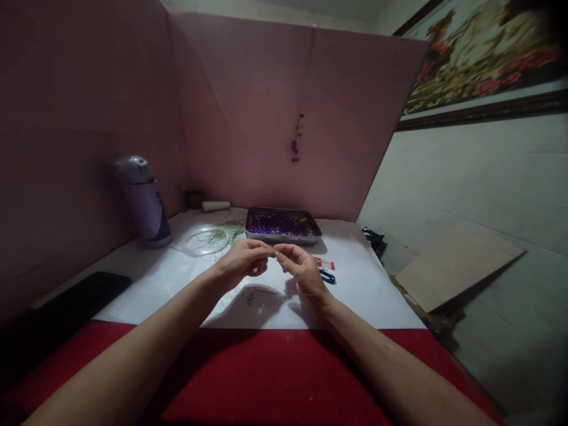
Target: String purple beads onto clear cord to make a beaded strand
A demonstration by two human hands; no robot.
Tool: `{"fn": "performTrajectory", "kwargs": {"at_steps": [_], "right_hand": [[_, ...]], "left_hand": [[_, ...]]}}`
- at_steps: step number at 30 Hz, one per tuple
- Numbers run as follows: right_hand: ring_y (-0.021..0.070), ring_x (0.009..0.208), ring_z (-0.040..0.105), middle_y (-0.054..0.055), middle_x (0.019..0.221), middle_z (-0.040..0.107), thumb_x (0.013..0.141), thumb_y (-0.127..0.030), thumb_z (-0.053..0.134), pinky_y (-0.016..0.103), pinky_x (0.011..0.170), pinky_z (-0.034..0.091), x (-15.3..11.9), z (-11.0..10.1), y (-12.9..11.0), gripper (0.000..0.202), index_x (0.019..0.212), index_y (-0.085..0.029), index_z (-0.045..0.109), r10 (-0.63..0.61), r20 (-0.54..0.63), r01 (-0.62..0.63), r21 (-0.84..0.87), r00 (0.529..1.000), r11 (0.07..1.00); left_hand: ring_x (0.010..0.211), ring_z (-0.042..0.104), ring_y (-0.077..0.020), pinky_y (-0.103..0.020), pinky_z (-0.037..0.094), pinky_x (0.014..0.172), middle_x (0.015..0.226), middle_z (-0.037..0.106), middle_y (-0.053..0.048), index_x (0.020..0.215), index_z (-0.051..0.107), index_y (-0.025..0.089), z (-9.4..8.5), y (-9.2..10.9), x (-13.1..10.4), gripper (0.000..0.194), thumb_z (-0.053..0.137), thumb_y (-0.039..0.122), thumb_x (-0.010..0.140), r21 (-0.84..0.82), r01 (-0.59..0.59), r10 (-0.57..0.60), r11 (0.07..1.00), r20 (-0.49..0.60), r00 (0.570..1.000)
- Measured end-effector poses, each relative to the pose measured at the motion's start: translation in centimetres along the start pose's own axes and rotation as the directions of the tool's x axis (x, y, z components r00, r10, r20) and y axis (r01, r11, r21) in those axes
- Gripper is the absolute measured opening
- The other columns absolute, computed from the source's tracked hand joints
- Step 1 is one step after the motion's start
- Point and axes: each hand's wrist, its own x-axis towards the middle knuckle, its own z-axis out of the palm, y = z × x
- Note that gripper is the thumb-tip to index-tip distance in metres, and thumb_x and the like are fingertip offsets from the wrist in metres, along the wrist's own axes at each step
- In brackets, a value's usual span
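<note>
Over the white sheet (368,284), my left hand (246,260) is closed in a pinch, thumb against forefinger. My right hand (304,277) meets it fingertip to fingertip and also pinches. A tiny pale bit shows between the fingertips; its kind is too small to make out. Just beyond the hands sits a dark metal tray (284,239) with many small purple beads (277,223). Beside my right hand lie a blue-handled tool (328,277) and a red and clear item (327,264), both partly hidden. Thin dark strands (261,296) show on the sheet below.
A clear plastic ring (190,242) and green threads (228,232) lie left of the tray. Further left stand a purple flask (148,210) and a black flat object (104,287). A beaded strand (295,142) hangs on the pink partition (239,118). Red cloth (275,373) lies in front.
</note>
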Motion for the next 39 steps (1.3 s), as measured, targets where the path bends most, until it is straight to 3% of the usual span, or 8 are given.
{"fn": "performTrajectory", "kwargs": {"at_steps": [4, 9, 13, 19, 23, 29, 34, 39], "right_hand": [[0.0122, 0.06, 0.043, 0.0, 0.071, 0.062, 0.066, -0.031, 0.071, 0.026, 0.058, 0.033, 0.0, 0.0, 0.2, 0.014, 0.076, -0.021, 0.07, -0.014, 0.0, 0.014, 0.005, 1.0, 1.0], [0.0117, 0.056, 0.042, -0.001, 0.063, 0.061, 0.063, -0.033, 0.074, 0.026, 0.056, 0.031, 0.1, -0.3, 0.6, 0.014, 0.068, -0.021, 0.069, 0.053, -0.021, -0.052, 0.055, 0.998, 0.997], [0.0102, 0.056, 0.042, -0.003, 0.061, 0.058, 0.065, -0.032, 0.074, 0.025, 0.056, 0.032, 0.2, -0.4, 0.8, 0.017, 0.064, -0.02, 0.063, 0.057, 0.006, -0.057, 0.082, 0.998, 0.995], [0.0077, 0.053, 0.044, -0.001, 0.076, 0.064, 0.067, -0.034, 0.073, 0.019, 0.046, 0.027, 0.4, -0.6, 0.5, 0.024, 0.071, -0.02, 0.055, 0.06, -0.009, -0.056, 0.249, 0.998, 0.967], [0.0069, 0.046, 0.042, 0.0, 0.073, 0.067, 0.069, -0.033, 0.071, 0.018, 0.041, 0.022, 0.6, -1.0, 0.3, 0.027, 0.073, -0.021, 0.047, 0.108, -0.036, -0.092, 0.303, 0.994, 0.949], [0.0075, 0.049, 0.045, -0.002, 0.066, 0.062, 0.069, -0.031, 0.07, 0.016, 0.039, 0.022, 0.6, -1.2, 0.6, 0.025, 0.073, -0.02, 0.047, 0.073, -0.115, -0.039, 0.278, 0.991, 0.96], [0.0063, 0.049, 0.043, -0.003, 0.064, 0.057, 0.069, -0.028, 0.068, 0.016, 0.039, 0.022, 0.7, -1.2, 0.8, 0.022, 0.072, -0.019, 0.048, 0.061, -0.155, -0.017, 0.271, 0.986, 0.962], [0.0066, 0.048, 0.043, -0.003, 0.064, 0.056, 0.069, -0.029, 0.066, 0.016, 0.039, 0.02, 0.5, -1.1, 0.8, 0.021, 0.072, -0.019, 0.048, 0.055, -0.15, -0.018, 0.237, 0.987, 0.971]], "left_hand": [[0.039, 0.031, -0.0042, -0.023, 0.016, 0.042, 0.043, 0.039, 0.005, 0.062, 0.059, 0.011, 0.0, 0.1, -0.1, 0.016, 0.066, 0.023, 0.069, -0.013, 0.027, -0.027, 1.0, 0.033, 0.999], [0.036, 0.026, -0.0032, -0.023, 0.012, 0.041, 0.04, 0.034, 0.007, 0.062, 0.058, 0.012, 0.0, 0.2, -0.2, 0.016, 0.066, 0.023, 0.07, 0.003, 0.072, -0.072, 0.997, 0.088, 0.994], [0.037, 0.03, -0.0039, -0.023, 0.014, 0.041, 0.042, 0.039, 0.005, 0.065, 0.06, 0.011, -0.1, -0.1, -0.3, 0.015, 0.065, 0.024, 0.071, 0.027, 0.069, -0.072, 0.997, 0.119, 0.99], [0.04, 0.035, -0.0043, -0.021, 0.016, 0.042, 0.047, 0.046, 0.003, 0.075, 0.063, 0.01, -1.1, 0.2, -0.3, 0.015, 0.065, 0.024, 0.071, 0.025, 0.144, -0.146, 0.989, 0.173, 0.974], [0.042, 0.034, -0.0045, -0.02, 0.017, 0.042, 0.048, 0.043, 0.004, 0.077, 0.064, 0.009, -3.4, 1.1, -0.1, 0.014, 0.066, 0.022, 0.07, 0.071, 0.181, -0.19, 0.981, 0.148, 0.971], [0.043, 0.032, -0.0056, -0.021, 0.015, 0.042, 0.05, 0.037, 0.005, 0.074, 0.062, 0.012, -7.1, 2.0, 0.2, 0.013, 0.067, 0.021, 0.067, 0.169, 0.185, -0.195, 0.968, 0.045, 0.98], [0.042, 0.031, -0.0064, -0.022, 0.012, 0.042, 0.049, 0.039, 0.003, 0.063, 0.055, 0.015, -8.3, 2.3, 0.2, 0.008, 0.063, 0.017, 0.063, 0.282, 0.197, -0.173, 0.939, -0.109, 0.979], [0.039, 0.029, -0.0067, -0.022, 0.011, 0.041, 0.045, 0.039, 0.003, 0.053, 0.044, 0.018, -8.6, 2.3, 0.0, 0.018, 0.06, 0.018, 0.061, 0.368, 0.2, -0.151, 0.908, -0.158, 0.976]]}}
